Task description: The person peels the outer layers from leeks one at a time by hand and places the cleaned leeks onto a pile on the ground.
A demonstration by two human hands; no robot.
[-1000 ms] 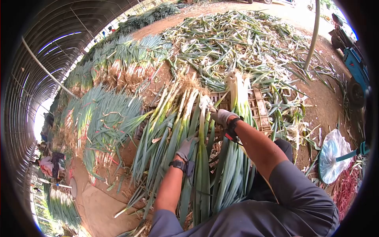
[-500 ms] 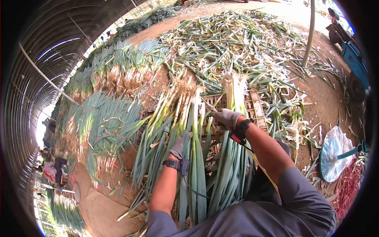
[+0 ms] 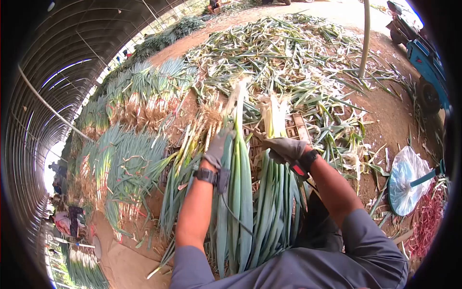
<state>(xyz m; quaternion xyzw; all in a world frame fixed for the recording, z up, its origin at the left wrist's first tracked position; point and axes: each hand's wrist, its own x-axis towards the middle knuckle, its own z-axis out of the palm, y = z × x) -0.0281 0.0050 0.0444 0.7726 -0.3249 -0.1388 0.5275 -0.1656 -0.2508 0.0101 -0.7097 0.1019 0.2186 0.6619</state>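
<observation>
My left hand (image 3: pixel 219 148), in a grey glove, is closed at the stem of a long green onion (image 3: pixel 239 123). Its white root end points away from me, and its green leaves run down toward my lap. My gloved right hand (image 3: pixel 285 147) is closed round a thin brown stick-like tool (image 3: pixel 257 133), whose kind I cannot make out. Just beyond the right hand lies a bundle of green onions with pale, cleaned stems (image 3: pixel 275 118). Left of my left hand are untrimmed green onions with brown roots (image 3: pixel 210 115).
A slatted crate (image 3: pixel 299 129) sits under the pale stems. Behind it spreads a large heap of stripped leaves (image 3: pixel 274 53). Tied onion bundles (image 3: pixel 134 159) stand at the left. A pole (image 3: pixel 365 38), a blue vehicle (image 3: pixel 426 60) and a plastic-covered round object (image 3: pixel 406 180) are at the right.
My left hand has moved forward, and the green onion's white end now reaches farther out over the leaf heap. The right hand stays beside the pale bundle. The view has shifted slightly.
</observation>
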